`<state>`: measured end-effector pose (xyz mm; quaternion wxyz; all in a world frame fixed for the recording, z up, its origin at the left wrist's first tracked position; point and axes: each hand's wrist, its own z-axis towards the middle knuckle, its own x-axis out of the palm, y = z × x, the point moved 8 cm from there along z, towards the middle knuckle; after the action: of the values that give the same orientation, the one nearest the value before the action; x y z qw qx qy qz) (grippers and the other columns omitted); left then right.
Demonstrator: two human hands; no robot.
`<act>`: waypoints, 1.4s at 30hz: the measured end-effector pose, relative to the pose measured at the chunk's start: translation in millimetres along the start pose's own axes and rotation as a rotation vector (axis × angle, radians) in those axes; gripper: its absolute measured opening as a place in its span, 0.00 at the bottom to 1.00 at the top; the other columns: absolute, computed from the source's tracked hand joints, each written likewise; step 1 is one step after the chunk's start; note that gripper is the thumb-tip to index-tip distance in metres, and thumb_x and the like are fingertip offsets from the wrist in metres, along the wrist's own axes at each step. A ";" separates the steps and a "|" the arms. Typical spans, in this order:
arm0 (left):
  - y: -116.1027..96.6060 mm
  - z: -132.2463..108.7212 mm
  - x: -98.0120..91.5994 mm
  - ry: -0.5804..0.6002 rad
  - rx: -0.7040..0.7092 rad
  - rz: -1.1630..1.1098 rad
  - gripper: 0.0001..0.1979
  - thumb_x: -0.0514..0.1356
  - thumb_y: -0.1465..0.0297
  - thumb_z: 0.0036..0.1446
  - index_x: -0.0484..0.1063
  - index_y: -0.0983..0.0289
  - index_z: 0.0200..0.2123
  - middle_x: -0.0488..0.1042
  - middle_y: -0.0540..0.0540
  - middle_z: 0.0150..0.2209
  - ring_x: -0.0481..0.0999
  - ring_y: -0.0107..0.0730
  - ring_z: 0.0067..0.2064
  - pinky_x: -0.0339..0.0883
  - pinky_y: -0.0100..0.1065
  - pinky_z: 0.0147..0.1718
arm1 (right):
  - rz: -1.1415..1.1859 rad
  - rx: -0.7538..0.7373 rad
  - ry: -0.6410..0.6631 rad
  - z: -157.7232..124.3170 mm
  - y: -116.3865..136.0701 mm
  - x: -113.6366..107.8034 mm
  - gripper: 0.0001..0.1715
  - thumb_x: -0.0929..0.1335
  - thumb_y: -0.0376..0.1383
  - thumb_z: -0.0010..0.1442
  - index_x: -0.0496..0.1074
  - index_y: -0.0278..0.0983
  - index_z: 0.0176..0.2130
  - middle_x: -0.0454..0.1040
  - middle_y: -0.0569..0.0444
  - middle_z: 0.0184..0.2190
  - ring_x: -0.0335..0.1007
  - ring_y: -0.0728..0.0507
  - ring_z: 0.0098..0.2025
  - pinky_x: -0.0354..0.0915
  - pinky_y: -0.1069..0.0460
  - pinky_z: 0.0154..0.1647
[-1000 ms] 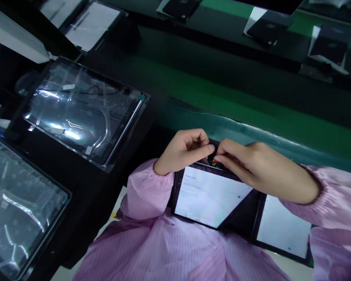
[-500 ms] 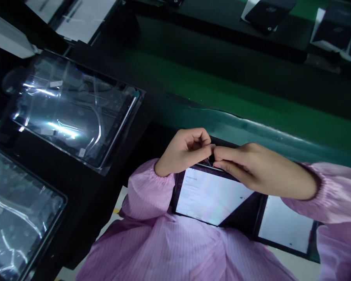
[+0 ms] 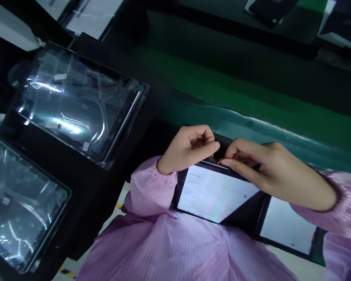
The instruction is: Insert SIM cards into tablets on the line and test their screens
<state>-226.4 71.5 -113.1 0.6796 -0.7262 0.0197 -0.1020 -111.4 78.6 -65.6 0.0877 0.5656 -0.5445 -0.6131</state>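
Observation:
A tablet (image 3: pixel 216 193) with a lit white screen lies in front of me, partly covered by my pink sleeves. My left hand (image 3: pixel 187 148) is curled, its thumb and forefinger pinched at the tablet's far edge. My right hand (image 3: pixel 266 168) meets it there, fingers pinched on a small red-orange piece (image 3: pixel 218 161) at the same edge. The fingertips of both hands nearly touch. What exactly they grip is too small to make out. A second lit screen (image 3: pixel 286 226) sits to the right under my right forearm.
Two black trays hold panels wrapped in shiny clear film, one at the upper left (image 3: pixel 78 103) and one at the lower left (image 3: pixel 20 210). A green conveyor belt (image 3: pixel 251 97) runs behind, carrying dark devices (image 3: pixel 269 9) on white sheets. A white paper (image 3: pixel 90 15) lies top left.
The hands stay pinched at the tablet's far edge; the right fingers shifted slightly and the red-orange piece shows again. The view has drifted a little.

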 end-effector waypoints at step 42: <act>49.5 -18.1 -3.0 -0.120 -0.234 -0.323 0.22 0.58 0.51 0.58 0.75 0.65 0.37 0.80 0.55 0.35 0.79 0.30 0.29 0.71 0.29 0.29 | 0.124 -0.049 -0.031 16.0 -18.8 -3.9 0.06 0.63 0.37 0.66 0.62 0.38 0.36 0.69 0.62 0.18 0.61 0.53 0.16 0.56 0.56 0.18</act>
<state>-227.1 50.5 -161.5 0.5656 -0.7985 -0.1257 -0.1634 -113.1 97.9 -81.4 0.1309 0.5190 -0.5647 -0.6282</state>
